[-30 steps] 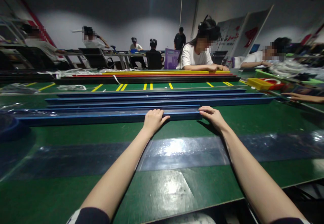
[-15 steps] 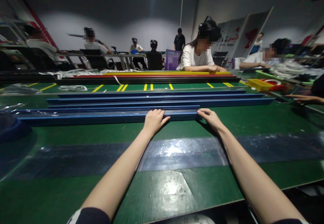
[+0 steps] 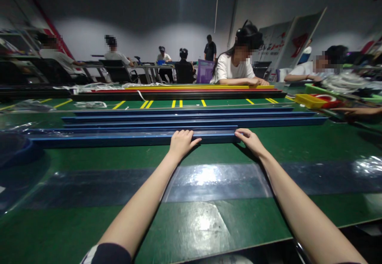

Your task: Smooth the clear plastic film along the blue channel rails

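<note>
Nearest blue channel (image 3: pixel 104 141) under left fingers (image 3: pixel 184 133), right fingers (image 3: pixel 244 132) at end

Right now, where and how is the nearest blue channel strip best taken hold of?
Probably by the right end of the blue channel strip, from the near side: its raised near wall offers an edge to pinch, and the right hand touches that end.

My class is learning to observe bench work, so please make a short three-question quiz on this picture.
1. True or false: the left hand is on the nearest blue channel.
2. What is at that channel's right end: (a) scissors, (b) the right hand, (c) a yellow tray?
3. Order near to far: yellow strip, red strip, black strip.

Key: 1 true; 2 b; 3 black, red, yellow.
</note>
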